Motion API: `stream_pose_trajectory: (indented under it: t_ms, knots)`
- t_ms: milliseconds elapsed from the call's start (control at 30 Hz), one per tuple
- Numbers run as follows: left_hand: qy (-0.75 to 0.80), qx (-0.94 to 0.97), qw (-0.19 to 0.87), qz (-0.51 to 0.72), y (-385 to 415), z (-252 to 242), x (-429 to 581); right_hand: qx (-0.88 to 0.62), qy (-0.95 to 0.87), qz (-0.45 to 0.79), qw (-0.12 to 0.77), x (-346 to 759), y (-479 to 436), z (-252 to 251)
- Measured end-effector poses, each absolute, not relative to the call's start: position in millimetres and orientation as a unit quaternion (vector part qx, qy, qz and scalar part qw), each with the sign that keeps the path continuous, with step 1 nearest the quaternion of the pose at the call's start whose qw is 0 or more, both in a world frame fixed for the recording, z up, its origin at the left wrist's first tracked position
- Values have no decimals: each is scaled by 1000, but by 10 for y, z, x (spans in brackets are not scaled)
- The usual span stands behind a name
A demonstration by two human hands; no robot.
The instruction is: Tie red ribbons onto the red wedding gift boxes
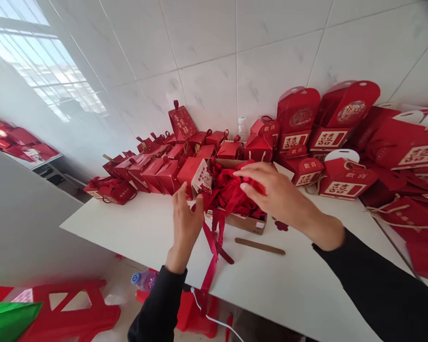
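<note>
My left hand [186, 219] is raised at the near side of a small red box with a white printed face [199, 176], thumb and fingers pinched on the red ribbon [214, 240] that hangs down over the white table [135, 228]. My right hand [276, 192] reaches into a cardboard tray [248, 222] full of red ribbons [231, 190], fingers curled into the pile. A flat brown stick [259, 246] lies on the table just in front of the tray.
Rows of small red gift boxes [153, 168] fill the back left of the table. Larger red boxes and bags [328, 137] stack at the back right against the tiled wall. A plastic bottle [241, 128] stands among them. A red stool [67, 308] and another bottle [144, 280] sit below.
</note>
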State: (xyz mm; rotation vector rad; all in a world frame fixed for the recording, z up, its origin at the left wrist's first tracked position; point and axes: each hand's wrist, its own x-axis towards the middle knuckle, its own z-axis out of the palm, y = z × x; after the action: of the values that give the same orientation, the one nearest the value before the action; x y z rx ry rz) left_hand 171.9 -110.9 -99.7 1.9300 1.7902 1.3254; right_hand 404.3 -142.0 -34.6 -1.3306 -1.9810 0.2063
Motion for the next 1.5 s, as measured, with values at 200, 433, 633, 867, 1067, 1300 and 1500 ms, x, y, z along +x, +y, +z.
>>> stream_pose_trajectory:
  t_ms: [200,433,633,867,1067,1300,1500]
  knots:
    - [673,642,136,341,-2043,-1449,1617,-683,-586,53,432,4799,-2272,-880]
    - [648,696,183,251,-2235,-1645,1653,-705,-602,187,326,4785,-2829,-1729]
    - [599,735,163,273,-1962,-1359,1738,-678,-644,211,284,4297,-2591,-1898]
    - [562,781,92,257,-2038,-1472,1797,-672,-640,232,290,4334,-2588,-1875]
    - [502,836,44,216,-1925,-1560,2034,-663,-635,271,288,4342,-2704,-1705]
    - [489,833,-3,259,-1688,-1608,2177,-662,-609,301,316,4506,-2931,-1504]
    - [454,825,1,336,-2118,-1315,2458,-699,-466,324,436,4672,-3176,-1524]
